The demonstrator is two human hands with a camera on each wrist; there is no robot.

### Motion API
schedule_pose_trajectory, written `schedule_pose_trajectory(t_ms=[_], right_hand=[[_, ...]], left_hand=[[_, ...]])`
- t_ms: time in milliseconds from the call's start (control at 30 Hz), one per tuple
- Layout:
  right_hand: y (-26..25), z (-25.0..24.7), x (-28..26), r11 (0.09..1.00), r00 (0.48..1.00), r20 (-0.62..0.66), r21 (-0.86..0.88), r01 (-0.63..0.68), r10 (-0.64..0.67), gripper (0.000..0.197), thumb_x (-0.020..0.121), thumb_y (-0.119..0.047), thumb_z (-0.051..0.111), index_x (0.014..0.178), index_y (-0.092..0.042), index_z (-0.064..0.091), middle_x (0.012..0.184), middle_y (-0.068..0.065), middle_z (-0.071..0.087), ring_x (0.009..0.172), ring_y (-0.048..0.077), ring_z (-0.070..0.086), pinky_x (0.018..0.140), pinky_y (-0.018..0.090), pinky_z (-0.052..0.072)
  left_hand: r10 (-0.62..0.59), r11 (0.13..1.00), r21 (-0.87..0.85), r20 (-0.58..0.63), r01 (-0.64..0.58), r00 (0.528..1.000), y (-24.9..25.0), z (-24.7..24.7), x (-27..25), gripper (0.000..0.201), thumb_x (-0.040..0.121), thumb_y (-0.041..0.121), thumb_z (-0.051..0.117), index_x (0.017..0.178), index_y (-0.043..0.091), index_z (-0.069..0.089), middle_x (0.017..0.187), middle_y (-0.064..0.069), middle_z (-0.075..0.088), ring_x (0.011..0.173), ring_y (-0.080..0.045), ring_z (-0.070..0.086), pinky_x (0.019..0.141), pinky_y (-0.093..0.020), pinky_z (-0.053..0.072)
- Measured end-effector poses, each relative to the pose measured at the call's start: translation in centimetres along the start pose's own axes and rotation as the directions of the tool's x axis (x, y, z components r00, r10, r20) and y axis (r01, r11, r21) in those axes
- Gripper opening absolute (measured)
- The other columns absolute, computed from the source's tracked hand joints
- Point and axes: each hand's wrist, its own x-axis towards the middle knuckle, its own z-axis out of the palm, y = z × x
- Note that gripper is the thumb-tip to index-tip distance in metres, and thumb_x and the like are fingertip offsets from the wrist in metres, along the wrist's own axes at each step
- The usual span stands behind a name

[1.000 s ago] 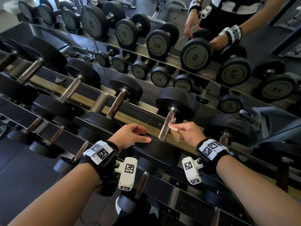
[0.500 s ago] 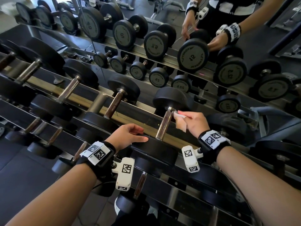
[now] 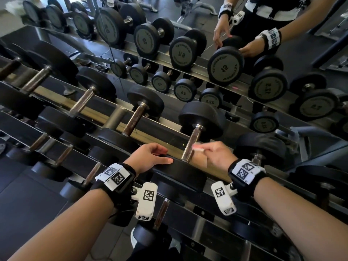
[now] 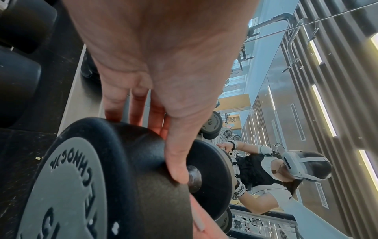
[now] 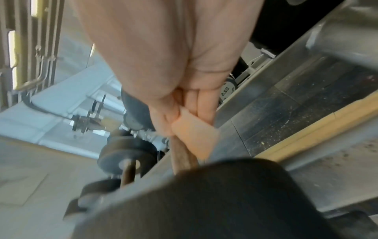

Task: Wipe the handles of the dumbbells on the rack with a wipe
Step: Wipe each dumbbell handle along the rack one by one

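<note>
A black dumbbell lies across the rack, its knurled steel handle running from the far head down to the near head. My right hand pinches a small pale wipe and presses it against the lower part of the handle. The wrist view shows the wipe between thumb and fingers on the handle. My left hand rests on the rim of the near head, thumb laid along the top and fingers bent over its far side.
More dumbbells lie in a row to the left on the same tier, and smaller ones sit on the lower tier. A mirror behind the rack reflects the weights and a person. Another dumbbell head sits just right of my right hand.
My right hand has slid the wipe back down the handle from near the far head toward the near head. The left hand stays on the near head.
</note>
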Motion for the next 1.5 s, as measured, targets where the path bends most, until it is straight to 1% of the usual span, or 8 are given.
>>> schedule_pose_trajectory(t_ms=[67,133,267,467,800,1067,1233,1500], right_hand=[[-0.8,-1.5,0.7,0.995,0.982,-0.189,0.096,0.009,0.009,0.026,0.098,-0.011,0.057,0.120,-0.015,0.071,0.118,-0.003,0.070,0.114,0.007,0.062,0.107,0.023,0.044],[-1.6,-1.8,1.3,0.997,0.967,-0.256,0.079,0.015,0.006,0.028,0.099,-0.012,0.056,0.123,-0.011,0.069,0.115,-0.001,0.068,0.117,0.015,0.060,0.098,0.010,0.041],[-2.1,0.6,0.7,1.000,0.974,-0.226,-0.026,-0.010,0.004,0.029,0.101,-0.023,0.053,0.126,-0.020,0.068,0.107,-0.006,0.064,0.099,0.007,0.056,0.076,0.001,0.034],[-1.2,0.5,-1.4,0.997,0.998,0.046,0.061,-0.041,0.039,0.025,0.098,-0.015,0.059,0.120,-0.013,0.071,0.114,-0.004,0.069,0.102,-0.001,0.062,0.087,0.003,0.040],[-0.5,1.2,0.3,0.998,0.991,-0.132,-0.054,0.014,-0.021,0.026,0.101,-0.028,0.054,0.121,-0.031,0.070,0.105,-0.012,0.067,0.096,0.003,0.058,0.080,0.000,0.038],[-2.2,-2.2,-0.2,0.960,0.993,-0.019,-0.260,0.106,-0.115,0.033,0.099,-0.020,0.054,0.116,-0.045,0.068,0.108,-0.002,0.075,0.104,0.019,0.067,0.096,0.030,0.049],[-4.4,-2.6,2.5,0.831,0.966,0.161,-0.493,0.258,-0.204,0.045,0.100,-0.003,0.043,0.140,-0.020,0.056,0.145,0.001,0.054,0.137,0.014,0.047,0.115,0.017,0.026],[-2.8,-1.1,3.9,0.768,0.942,0.221,-0.546,0.334,-0.252,0.032,0.100,-0.013,0.051,0.125,-0.023,0.068,0.136,-0.003,0.060,0.131,0.012,0.049,0.102,-0.001,0.019]], left_hand=[[-0.002,1.000,-0.001,0.000,0.002,1.000,0.0,0.0,0.0,0.037,0.072,0.036,0.083,0.104,0.035,0.065,0.105,0.016,0.067,0.099,-0.002,0.062,0.082,-0.019,0.045],[-0.004,1.000,-0.006,-0.004,0.004,1.000,-0.1,0.0,0.0,0.036,0.072,0.036,0.083,0.103,0.036,0.065,0.106,0.015,0.066,0.100,-0.003,0.062,0.083,-0.020,0.045],[-0.001,1.000,-0.012,-0.003,0.001,1.000,-0.2,0.1,0.1,0.035,0.072,0.035,0.083,0.103,0.036,0.065,0.106,0.015,0.066,0.099,-0.002,0.062,0.077,-0.016,0.043],[0.003,1.000,-0.018,-0.012,-0.003,1.000,-0.1,0.2,0.1,0.035,0.071,0.036,0.083,0.100,0.037,0.065,0.101,0.017,0.067,0.094,0.002,0.061,0.072,-0.012,0.041],[0.015,0.997,-0.079,-0.049,-0.019,0.999,-0.5,0.5,0.0,0.038,0.069,0.030,0.086,0.103,0.028,0.068,0.103,0.011,0.070,0.098,-0.007,0.065,0.089,-0.023,0.050],[-0.006,0.999,-0.052,-0.024,0.005,1.000,0.0,0.4,-0.5,0.037,0.075,0.032,0.081,0.108,0.030,0.065,0.108,0.011,0.066,0.103,-0.007,0.061,0.092,-0.026,0.045],[-0.016,0.999,-0.030,-0.030,0.015,0.999,0.1,0.3,-0.5,0.037,0.076,0.032,0.080,0.110,0.030,0.065,0.109,0.012,0.065,0.104,-0.007,0.060,0.096,-0.029,0.046],[-0.018,1.000,-0.015,-0.027,0.018,0.999,0.0,0.3,-0.5,0.035,0.074,0.036,0.081,0.105,0.035,0.063,0.107,0.015,0.064,0.102,-0.003,0.058,0.092,-0.024,0.041]])
